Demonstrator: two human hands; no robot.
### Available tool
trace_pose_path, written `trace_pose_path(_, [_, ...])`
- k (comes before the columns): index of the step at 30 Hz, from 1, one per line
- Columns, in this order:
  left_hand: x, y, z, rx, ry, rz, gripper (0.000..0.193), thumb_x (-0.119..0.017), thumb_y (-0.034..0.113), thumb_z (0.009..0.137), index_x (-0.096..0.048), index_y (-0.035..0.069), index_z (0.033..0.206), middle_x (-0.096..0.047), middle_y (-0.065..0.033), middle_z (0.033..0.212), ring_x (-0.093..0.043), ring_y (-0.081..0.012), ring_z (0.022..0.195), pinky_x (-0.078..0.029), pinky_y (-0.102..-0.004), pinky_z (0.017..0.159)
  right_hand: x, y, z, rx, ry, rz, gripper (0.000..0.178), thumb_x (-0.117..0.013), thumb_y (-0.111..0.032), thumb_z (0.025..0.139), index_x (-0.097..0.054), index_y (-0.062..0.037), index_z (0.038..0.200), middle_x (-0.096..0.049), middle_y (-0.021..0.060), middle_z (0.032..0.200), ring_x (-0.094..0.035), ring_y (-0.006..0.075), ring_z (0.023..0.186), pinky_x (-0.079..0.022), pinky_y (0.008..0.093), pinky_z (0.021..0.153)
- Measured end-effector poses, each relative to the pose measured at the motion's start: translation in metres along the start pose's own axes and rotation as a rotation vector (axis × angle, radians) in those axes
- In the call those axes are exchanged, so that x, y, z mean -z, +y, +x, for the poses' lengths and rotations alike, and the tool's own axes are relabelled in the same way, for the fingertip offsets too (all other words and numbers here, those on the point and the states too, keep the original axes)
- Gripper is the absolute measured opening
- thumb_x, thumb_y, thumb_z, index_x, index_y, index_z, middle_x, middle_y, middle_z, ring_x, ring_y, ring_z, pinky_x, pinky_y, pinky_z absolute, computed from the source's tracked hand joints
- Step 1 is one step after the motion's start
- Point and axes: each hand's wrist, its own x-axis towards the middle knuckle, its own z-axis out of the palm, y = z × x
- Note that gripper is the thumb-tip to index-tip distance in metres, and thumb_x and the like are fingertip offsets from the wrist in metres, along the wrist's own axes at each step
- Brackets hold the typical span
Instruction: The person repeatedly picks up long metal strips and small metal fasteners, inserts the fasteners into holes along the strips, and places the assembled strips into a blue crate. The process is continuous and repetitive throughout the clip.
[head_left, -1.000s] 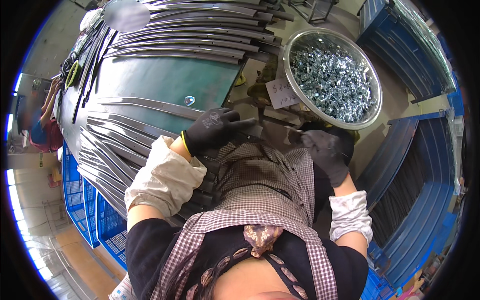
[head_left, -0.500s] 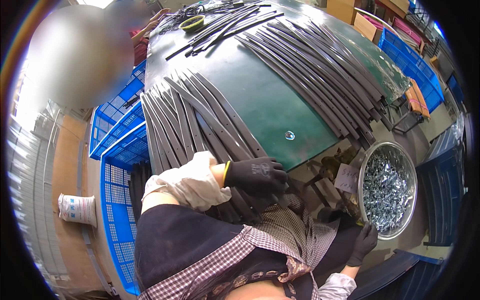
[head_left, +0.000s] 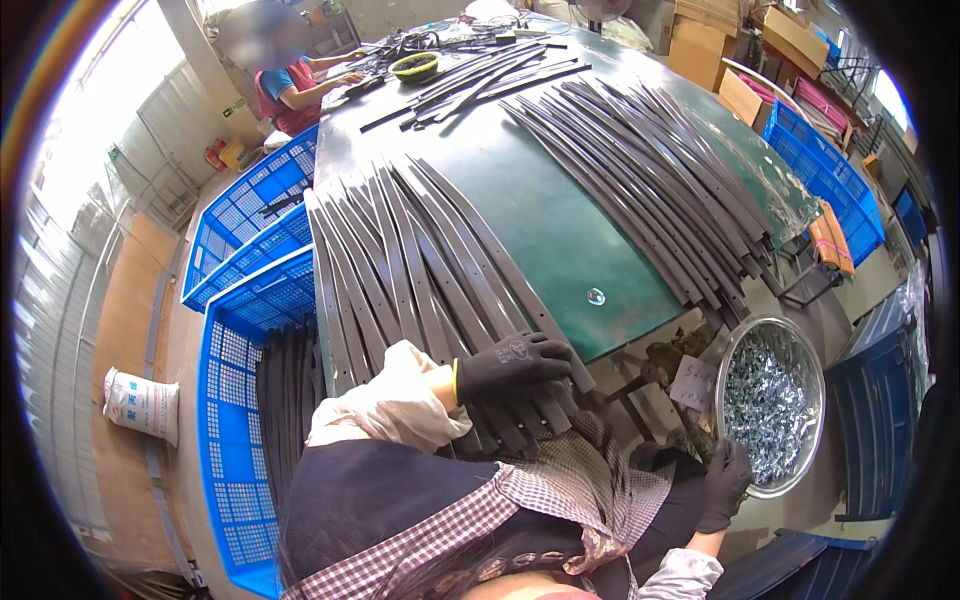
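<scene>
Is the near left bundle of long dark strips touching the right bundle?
Apart: the head view shows bare green tabletop between the near left bundle and the right bundle.

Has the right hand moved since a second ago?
Yes: the right hand has moved toward the round bowl. It was clear of the rim then; now it overlaps the rim in the view.

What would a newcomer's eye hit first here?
Probably the dark strips, fanned in two big spreads over the green table, one at its near left, one along its right. Next, the bowl of shiny metal bits at lower right, with the gloved right hand by its rim. The gloved left hand lies over the near ends of the left spread.
</scene>
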Motion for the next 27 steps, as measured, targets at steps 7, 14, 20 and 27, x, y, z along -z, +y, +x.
trace_pose_path(7, [-0.005, -0.004, -0.003, 0.006, -0.005, 0.032, 0.03, -0.063, 0.025, 0.092, -0.063, 0.009, 0.117, -0.058, -0.0137, 0.132, -0.06, -0.0371, 0.112, -0.048, -0.0474, 0.095, -0.016, 0.034, -0.056, 0.03, -0.045, -0.143, 0.025, -0.062, -0.024, 0.097, -0.066, -0.0017, 0.085, -0.065, 0.0171, 0.081, -0.063, 0.0366, 0.074, -0.049, 0.045, 0.067])
trace_pose_path(14, [-0.003, -0.005, -0.002, 0.001, -0.003, -0.031, 0.029, -0.058, 0.023, 0.096, -0.062, 0.008, 0.12, -0.058, -0.0137, 0.133, -0.06, -0.0366, 0.113, -0.046, -0.0475, 0.099, -0.02, 0.042, -0.075, -0.04, -0.006, -0.134, 0.021, -0.063, -0.022, 0.093, -0.068, -0.0017, 0.091, -0.067, 0.0176, 0.087, -0.065, 0.0372, 0.079, -0.051, 0.0459, 0.071])
trace_pose_path(20, [0.003, -0.007, 0.0, 0.0, -0.026, -0.126, 0.029, -0.06, 0.025, 0.097, -0.062, 0.007, 0.12, -0.058, -0.0137, 0.132, -0.058, -0.0367, 0.117, -0.045, -0.0471, 0.101, -0.027, 0.039, -0.074, -0.134, -0.031, -0.143, 0.019, -0.064, -0.023, 0.091, -0.069, -0.0042, 0.093, -0.067, 0.0161, 0.088, -0.066, 0.0355, 0.081, -0.051, 0.0447, 0.072])
trace_pose_path(27, [0.016, -0.017, 0.009, -0.003, -0.132, -0.09, 0.031, -0.066, 0.026, 0.093, -0.063, 0.006, 0.117, -0.061, -0.015, 0.126, -0.06, -0.0358, 0.115, -0.047, -0.0476, 0.098, -0.024, 0.031, -0.069, -0.079, -0.014, -0.182, 0.017, -0.065, -0.021, 0.09, -0.07, -0.0051, 0.094, -0.068, 0.0157, 0.089, -0.066, 0.036, 0.081, -0.052, 0.0436, 0.071])
